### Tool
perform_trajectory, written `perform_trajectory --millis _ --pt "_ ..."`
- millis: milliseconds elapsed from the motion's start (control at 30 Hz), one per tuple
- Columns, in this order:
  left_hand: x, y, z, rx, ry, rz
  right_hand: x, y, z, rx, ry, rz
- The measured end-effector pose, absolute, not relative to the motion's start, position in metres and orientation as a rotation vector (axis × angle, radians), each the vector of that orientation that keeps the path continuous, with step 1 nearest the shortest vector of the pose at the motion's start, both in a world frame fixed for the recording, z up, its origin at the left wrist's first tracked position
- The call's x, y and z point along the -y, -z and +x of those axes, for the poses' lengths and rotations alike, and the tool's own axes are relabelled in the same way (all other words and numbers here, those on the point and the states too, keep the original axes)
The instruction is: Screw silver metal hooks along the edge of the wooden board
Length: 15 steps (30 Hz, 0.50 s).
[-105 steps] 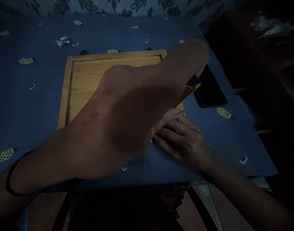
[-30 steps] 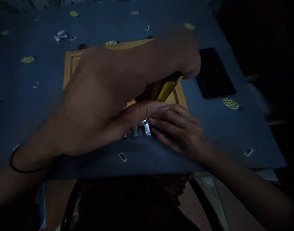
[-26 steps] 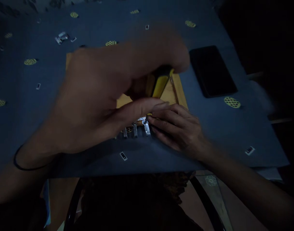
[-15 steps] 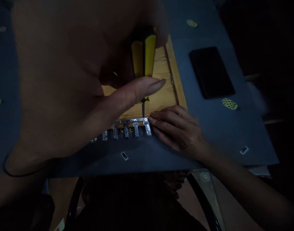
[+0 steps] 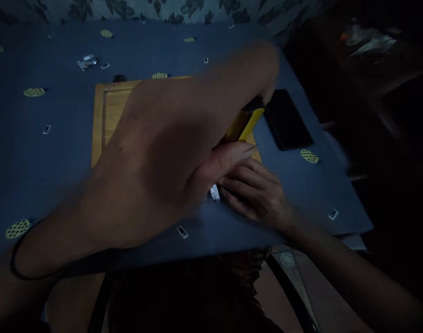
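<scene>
"Yellow and black, that screwdriver (image 5: 254,123), so who's got it?"

"L hand (image 5: 159,152). Its grip is clamped round the handle w/ the thumb across the low part, and the top of the handle tips up to the R"

"Where's the tip, tho?"

"Can't see it, b/c the hands hide it. The handle's over the R part of the wooden board (image 5: 98,115), and the L hand hides most of that too"

"OK, and the R hand (image 5: 258,194)?"

"Fingers bent, down by the board's near edge, w/ a shiny metal hook (image 5: 215,193) just beside the fingertips. Can't tell if that grip is clamped on smth or not"

"Anything else abt?"

"Yep, a black phone (image 5: 288,121) lies on the blue surface (image 5: 69,157), R of the board. Small shiny metal bits (image 5: 89,60) sit way back on the L, past the board. Yellow dotty fruit prints (image 5: 34,92) are dotted round, and a thin dark band (image 5: 13,263) goes round the L wrist"
</scene>
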<state>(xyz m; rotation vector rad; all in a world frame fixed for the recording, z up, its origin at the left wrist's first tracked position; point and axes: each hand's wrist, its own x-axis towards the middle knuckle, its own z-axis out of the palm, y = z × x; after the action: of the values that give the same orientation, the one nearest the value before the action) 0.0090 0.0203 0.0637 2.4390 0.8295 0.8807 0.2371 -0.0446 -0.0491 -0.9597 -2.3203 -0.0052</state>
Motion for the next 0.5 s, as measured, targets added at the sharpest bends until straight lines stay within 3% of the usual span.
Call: perform_trajectory --millis 500 --pt "-0.024 -0.061 0.015 -0.867 -0.784 2.569 0.046 0.053 0.239 2.317 -0.033 -0.980"
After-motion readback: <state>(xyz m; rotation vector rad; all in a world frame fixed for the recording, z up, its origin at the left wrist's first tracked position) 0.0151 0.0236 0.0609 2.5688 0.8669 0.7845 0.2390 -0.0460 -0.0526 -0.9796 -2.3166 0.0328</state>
